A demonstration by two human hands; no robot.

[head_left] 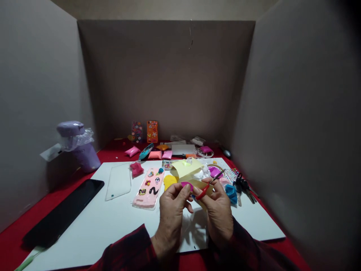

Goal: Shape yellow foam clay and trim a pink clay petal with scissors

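Note:
My left hand [172, 210] pinches a small magenta piece [187, 185] between thumb and fingers, above the white board [84, 229]. Close beside it, my right hand [218, 210] holds red-handled scissors [202, 192], their dark blades pointing up and to the right. The right fingertips are near the magenta piece; whether they touch it is unclear. Behind the hands lie pale yellow paper [187, 168] and a yellow piece [170, 182]. To the left rests a pink phone case [149, 190] with small decorations on it.
A clear case [119, 181] and a black phone [64, 212] lie left. A purple container [84, 148] stands far left. Keys [244, 186] and a blue packet [231, 194] are right. Decorated cases [152, 131], colored packets [132, 151] and a pink-red packet [137, 169] are farther back.

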